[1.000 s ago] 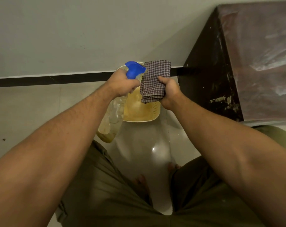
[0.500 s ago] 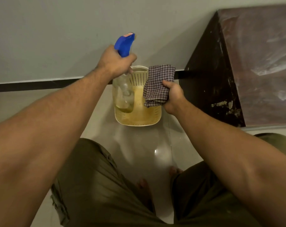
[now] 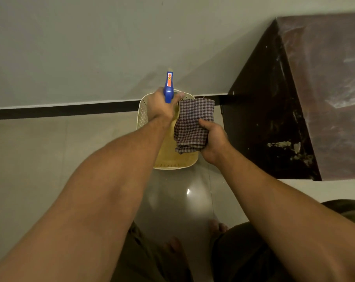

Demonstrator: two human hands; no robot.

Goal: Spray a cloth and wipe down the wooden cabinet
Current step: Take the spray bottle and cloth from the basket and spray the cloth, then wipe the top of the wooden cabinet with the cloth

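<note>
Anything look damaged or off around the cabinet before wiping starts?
Yes. The cabinet's dark side panel has pale chipped patches near its lower edge, where the finish seems flaked off, and its top looks smeared with whitish streaks. The left hand holds the spray bottle, the right hand the cloth.

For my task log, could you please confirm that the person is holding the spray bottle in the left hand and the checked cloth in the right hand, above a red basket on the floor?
Not quite: the basket is cream, not red, as the head view shows. The rest holds: the left hand grips the spray bottle and the right hand holds the checked cloth, above the basket on the floor.
</note>
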